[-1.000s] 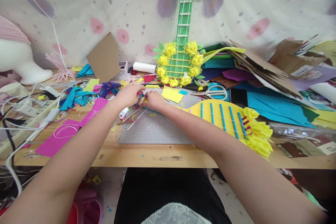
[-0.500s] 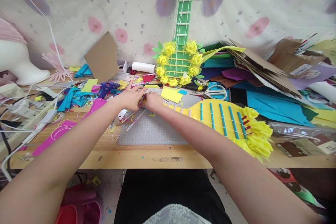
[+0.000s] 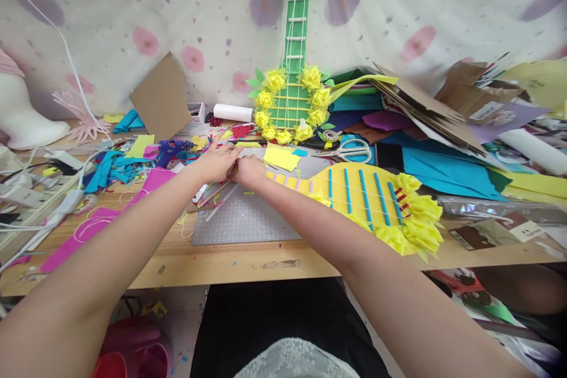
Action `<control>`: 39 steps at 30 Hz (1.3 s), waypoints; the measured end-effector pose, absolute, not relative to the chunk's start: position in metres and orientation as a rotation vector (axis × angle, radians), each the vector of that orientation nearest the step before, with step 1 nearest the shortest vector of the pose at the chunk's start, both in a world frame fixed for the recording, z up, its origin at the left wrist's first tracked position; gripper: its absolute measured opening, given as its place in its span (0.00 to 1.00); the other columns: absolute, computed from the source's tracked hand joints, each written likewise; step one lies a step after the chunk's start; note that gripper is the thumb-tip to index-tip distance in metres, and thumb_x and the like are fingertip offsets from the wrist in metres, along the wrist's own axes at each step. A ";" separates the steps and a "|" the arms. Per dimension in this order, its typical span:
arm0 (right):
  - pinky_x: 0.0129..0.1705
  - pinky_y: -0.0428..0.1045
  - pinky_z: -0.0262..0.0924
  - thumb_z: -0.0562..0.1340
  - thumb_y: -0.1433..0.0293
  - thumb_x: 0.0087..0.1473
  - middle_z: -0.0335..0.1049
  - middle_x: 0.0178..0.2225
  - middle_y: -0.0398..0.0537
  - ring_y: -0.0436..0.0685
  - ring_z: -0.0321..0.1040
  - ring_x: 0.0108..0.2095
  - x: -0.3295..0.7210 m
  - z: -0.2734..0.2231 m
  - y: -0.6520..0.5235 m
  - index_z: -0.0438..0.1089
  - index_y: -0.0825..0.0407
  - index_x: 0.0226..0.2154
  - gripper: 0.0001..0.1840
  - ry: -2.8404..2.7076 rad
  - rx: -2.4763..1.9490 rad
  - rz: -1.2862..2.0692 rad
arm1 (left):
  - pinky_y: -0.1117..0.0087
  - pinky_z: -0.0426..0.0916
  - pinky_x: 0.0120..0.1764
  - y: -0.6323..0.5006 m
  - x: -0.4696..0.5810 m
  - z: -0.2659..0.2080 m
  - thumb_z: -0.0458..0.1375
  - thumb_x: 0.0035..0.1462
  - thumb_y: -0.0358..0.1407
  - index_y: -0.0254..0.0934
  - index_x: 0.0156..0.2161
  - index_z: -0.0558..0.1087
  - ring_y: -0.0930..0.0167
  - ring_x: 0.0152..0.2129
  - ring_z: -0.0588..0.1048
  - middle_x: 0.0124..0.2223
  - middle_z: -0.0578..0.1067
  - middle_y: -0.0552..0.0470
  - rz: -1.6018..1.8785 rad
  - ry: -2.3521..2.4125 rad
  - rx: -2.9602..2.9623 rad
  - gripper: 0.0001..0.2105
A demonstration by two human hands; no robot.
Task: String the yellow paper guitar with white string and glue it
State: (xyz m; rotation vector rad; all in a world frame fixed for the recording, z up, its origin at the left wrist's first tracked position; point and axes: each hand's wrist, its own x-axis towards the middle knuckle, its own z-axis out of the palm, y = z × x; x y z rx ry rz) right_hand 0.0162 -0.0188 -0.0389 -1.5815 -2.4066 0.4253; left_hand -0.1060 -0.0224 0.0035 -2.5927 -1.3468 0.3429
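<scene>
Right grip [image 3: 248, 170] unclear, yellow guitar [image 3: 354, 195] part-hidden

One head-worn view, forward and downward, near the wooden workbench [image 3: 212, 263].

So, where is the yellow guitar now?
In the head view, the yellow guitar lies right of centre on the table, in front of the scissors, its neck running left toward the right hand.

Cannot make out anything in the grip of the left hand [image 3: 220, 161] and right hand [image 3: 249, 170], too small and covered. Cannot see the yellow guitar [image 3: 339, 190] whole beneath the right forearm [image 3: 310, 221], nor the green guitar [image 3: 290, 47] past the upper edge, nor the white mannequin head [image 3: 27, 115] past the left.
</scene>
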 end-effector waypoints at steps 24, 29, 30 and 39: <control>0.29 0.48 0.53 0.64 0.73 0.41 0.72 0.27 0.47 0.54 0.67 0.29 0.217 0.022 -0.004 0.71 0.52 0.22 0.01 -2.974 -1.894 0.622 | 0.49 0.30 0.59 -0.020 -0.104 -0.004 0.51 0.47 0.29 0.31 0.57 0.57 0.62 0.54 0.63 0.50 0.71 0.39 0.345 -1.433 -2.538 0.29; 0.29 0.48 0.55 0.63 0.69 0.43 0.73 0.30 0.48 0.54 0.68 0.30 0.224 0.016 0.006 0.72 0.50 0.27 0.04 -2.868 -1.823 0.774 | 0.49 0.31 0.60 -0.019 -0.105 -0.004 0.51 0.47 0.30 0.31 0.58 0.57 0.62 0.54 0.62 0.49 0.71 0.39 0.372 -1.423 -2.526 0.29; 0.30 0.47 0.56 0.63 0.68 0.43 0.73 0.31 0.48 0.54 0.68 0.31 0.225 0.016 0.008 0.72 0.50 0.27 0.05 -2.839 -1.805 0.830 | 0.49 0.31 0.59 -0.019 -0.104 -0.005 0.50 0.47 0.30 0.30 0.58 0.57 0.62 0.54 0.62 0.49 0.71 0.39 0.371 -1.420 -2.526 0.29; 0.33 0.47 0.58 0.63 0.65 0.43 0.72 0.33 0.49 0.55 0.68 0.34 0.219 0.022 0.014 0.70 0.52 0.29 0.09 -2.844 -1.723 0.992 | 0.48 0.28 0.59 -0.018 -0.105 -0.008 0.51 0.46 0.30 0.30 0.57 0.57 0.61 0.54 0.62 0.50 0.70 0.39 0.349 -1.414 -2.546 0.29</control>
